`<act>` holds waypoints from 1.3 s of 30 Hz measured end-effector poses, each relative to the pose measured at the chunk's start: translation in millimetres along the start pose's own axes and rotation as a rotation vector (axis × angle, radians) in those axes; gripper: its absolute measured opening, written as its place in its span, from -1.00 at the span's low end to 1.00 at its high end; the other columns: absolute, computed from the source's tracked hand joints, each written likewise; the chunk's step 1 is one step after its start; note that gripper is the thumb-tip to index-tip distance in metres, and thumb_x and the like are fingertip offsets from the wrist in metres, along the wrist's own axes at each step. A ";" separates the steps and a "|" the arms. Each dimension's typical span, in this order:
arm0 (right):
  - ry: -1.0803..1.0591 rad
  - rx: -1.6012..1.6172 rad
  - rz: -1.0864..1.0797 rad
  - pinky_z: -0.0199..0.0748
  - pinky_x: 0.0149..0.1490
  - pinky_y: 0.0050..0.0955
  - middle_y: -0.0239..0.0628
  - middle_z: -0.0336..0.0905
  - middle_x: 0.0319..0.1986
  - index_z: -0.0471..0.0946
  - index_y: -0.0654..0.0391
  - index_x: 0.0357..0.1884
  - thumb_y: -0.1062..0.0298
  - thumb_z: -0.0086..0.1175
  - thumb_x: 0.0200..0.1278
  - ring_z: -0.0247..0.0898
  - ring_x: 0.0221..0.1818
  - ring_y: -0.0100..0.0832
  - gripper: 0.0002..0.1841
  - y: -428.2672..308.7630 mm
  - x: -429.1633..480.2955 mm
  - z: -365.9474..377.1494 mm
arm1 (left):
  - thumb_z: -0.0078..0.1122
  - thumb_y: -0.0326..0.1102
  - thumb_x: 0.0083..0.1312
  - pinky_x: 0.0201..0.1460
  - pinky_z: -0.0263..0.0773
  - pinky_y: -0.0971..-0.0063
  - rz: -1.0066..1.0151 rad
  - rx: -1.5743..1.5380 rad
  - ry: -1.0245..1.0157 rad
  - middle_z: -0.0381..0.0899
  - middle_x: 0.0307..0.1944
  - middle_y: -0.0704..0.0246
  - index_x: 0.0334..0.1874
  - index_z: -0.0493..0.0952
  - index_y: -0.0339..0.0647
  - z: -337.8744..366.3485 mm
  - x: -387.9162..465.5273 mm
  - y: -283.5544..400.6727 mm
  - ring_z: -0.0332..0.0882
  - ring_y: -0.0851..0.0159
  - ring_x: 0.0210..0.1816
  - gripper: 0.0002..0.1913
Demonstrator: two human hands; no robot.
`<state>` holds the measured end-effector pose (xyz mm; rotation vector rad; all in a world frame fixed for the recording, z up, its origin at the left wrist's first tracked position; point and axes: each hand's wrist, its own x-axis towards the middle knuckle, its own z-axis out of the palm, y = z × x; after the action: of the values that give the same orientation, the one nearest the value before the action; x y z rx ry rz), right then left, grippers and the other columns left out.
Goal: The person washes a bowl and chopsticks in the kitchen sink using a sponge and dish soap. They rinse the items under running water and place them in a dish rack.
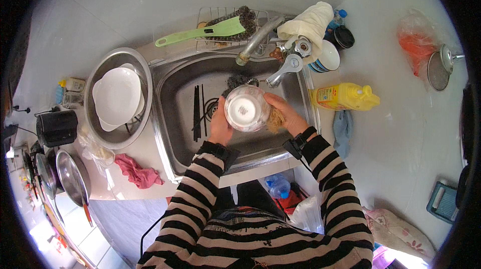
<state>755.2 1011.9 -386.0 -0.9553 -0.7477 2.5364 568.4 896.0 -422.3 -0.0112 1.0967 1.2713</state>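
Note:
A patterned white bowl (243, 108) is held bottom up over the stainless steel sink (176, 69). My left hand (221, 124) grips its left side. At its right side is my right hand (287, 113), which also holds a tan scrubbing pad (276, 120) against the bowl. Black chopsticks (196, 113) lie on the sink floor left of my left hand. Beyond the bowl, a dark scourer (237, 81) rests near the back of the basin. The faucet spout (259, 41) reaches over the sink's rear edge. The bowl's inside is hidden.
A metal basin (147, 118) with white dishes (117, 96) stands left of the sink, near a red cloth (139, 171). Behind the sink, a green-handled brush (199, 33) lies across a wire rack (263, 13). At right are a yellow detergent bottle (344, 96) and stacked bowls (328, 56).

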 end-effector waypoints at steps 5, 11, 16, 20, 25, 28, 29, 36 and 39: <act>-0.021 -0.867 -0.068 0.49 -0.11 -0.35 -0.24 0.57 -0.06 0.54 0.18 0.02 0.19 0.18 0.26 0.55 -0.12 -0.40 -0.64 18.8 18.9 11.6 | -0.10 0.33 0.34 0.01 0.51 0.20 -0.171 -0.026 -0.184 0.49 0.11 0.29 0.24 0.37 -0.11 -14.5 -3.2 0.2 0.50 0.26 0.07 -0.32; -0.325 -1.364 -0.273 0.42 -0.03 -0.20 -0.15 0.51 -0.21 0.53 0.05 0.03 0.23 0.26 0.10 0.46 -0.11 -0.10 -0.59 72.3 25.2 6.0 | 0.00 -0.22 0.27 -0.10 0.59 0.14 -0.155 0.277 0.019 0.47 0.01 0.22 0.25 0.31 -0.21 -43.9 -13.4 -1.2 0.51 0.11 0.05 -0.51; -0.278 -1.863 -0.296 0.41 0.06 -0.25 -0.29 0.45 -0.13 0.53 -0.02 0.02 0.23 0.32 0.01 0.33 0.02 -0.17 -0.54 74.7 43.4 -27.4 | -0.06 -0.45 0.13 -0.09 0.61 0.08 -0.176 0.531 0.163 0.49 0.04 0.15 0.27 0.27 -0.34 -101.0 -0.6 -5.2 0.56 0.03 0.01 -0.43; -0.362 -1.854 -0.448 0.38 0.10 -0.23 -0.25 0.46 -0.15 0.55 0.00 -0.01 0.29 0.30 -0.01 0.35 0.00 -0.14 -0.57 87.7 59.6 -38.0 | -0.08 -0.49 0.12 -0.10 0.61 0.05 -0.247 0.636 0.065 0.49 0.09 0.12 0.27 0.30 -0.35 -145.4 32.0 -24.9 0.57 0.05 0.01 -0.44; -0.169 -1.877 -0.389 0.35 0.13 -0.16 -0.19 0.47 -0.11 0.55 0.01 -0.01 0.23 0.26 0.05 0.32 0.05 -0.08 -0.60 96.1 65.6 -51.2 | -0.02 -0.46 0.18 -0.06 0.56 0.14 0.121 1.471 -0.262 0.54 0.04 0.13 0.19 0.41 -0.32 -190.0 57.1 -50.1 0.58 0.08 -0.06 -0.54; 0.077 -1.891 -0.390 0.33 0.16 -0.12 -0.13 0.46 -0.07 0.53 0.01 0.04 0.24 0.24 0.08 0.30 0.09 -0.04 -0.58 94.6 65.4 -59.5 | 0.02 -0.41 0.18 -0.03 0.52 0.18 -0.051 1.175 -0.022 0.62 -0.06 0.11 0.07 0.54 -0.25 -191.9 66.0 -60.3 0.59 -0.01 -0.12 -0.62; -0.016 -1.995 -0.374 0.35 0.15 -0.14 -0.13 0.46 -0.04 0.52 0.01 0.05 0.25 0.26 0.05 0.29 0.11 -0.04 -0.55 94.3 64.9 -61.6 | 0.02 -0.39 0.18 -0.02 0.51 0.18 -0.045 1.167 0.003 0.63 -0.08 0.10 0.05 0.58 -0.23 -189.1 67.8 -62.6 0.59 -0.03 -0.13 -0.63; -0.339 -2.221 -0.221 0.46 0.00 -0.13 -0.11 0.57 -0.15 0.48 0.01 0.11 0.35 0.29 -0.03 0.46 -0.01 -0.10 -0.45 89.5 71.6 -66.1 | 0.00 -0.35 0.22 0.08 0.46 0.16 0.012 1.440 0.105 0.54 0.06 -0.01 0.21 0.45 -0.29 -153.8 75.3 -57.8 0.52 -0.06 0.00 -0.53; -0.400 -2.255 -0.118 0.51 -0.14 -0.11 -0.13 0.61 -0.34 0.51 0.02 0.06 0.38 0.25 -0.02 0.56 -0.22 -0.10 -0.51 87.2 76.2 -64.4 | 0.05 -0.29 0.21 0.16 0.42 0.18 -0.114 1.350 0.184 0.52 0.07 -0.06 0.27 0.37 -0.32 -138.1 72.9 -49.4 0.48 -0.08 0.09 -0.46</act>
<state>734.1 1000.1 -516.3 -0.4883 -3.5177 0.6564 509.0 855.9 -569.6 0.8167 1.8910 0.2371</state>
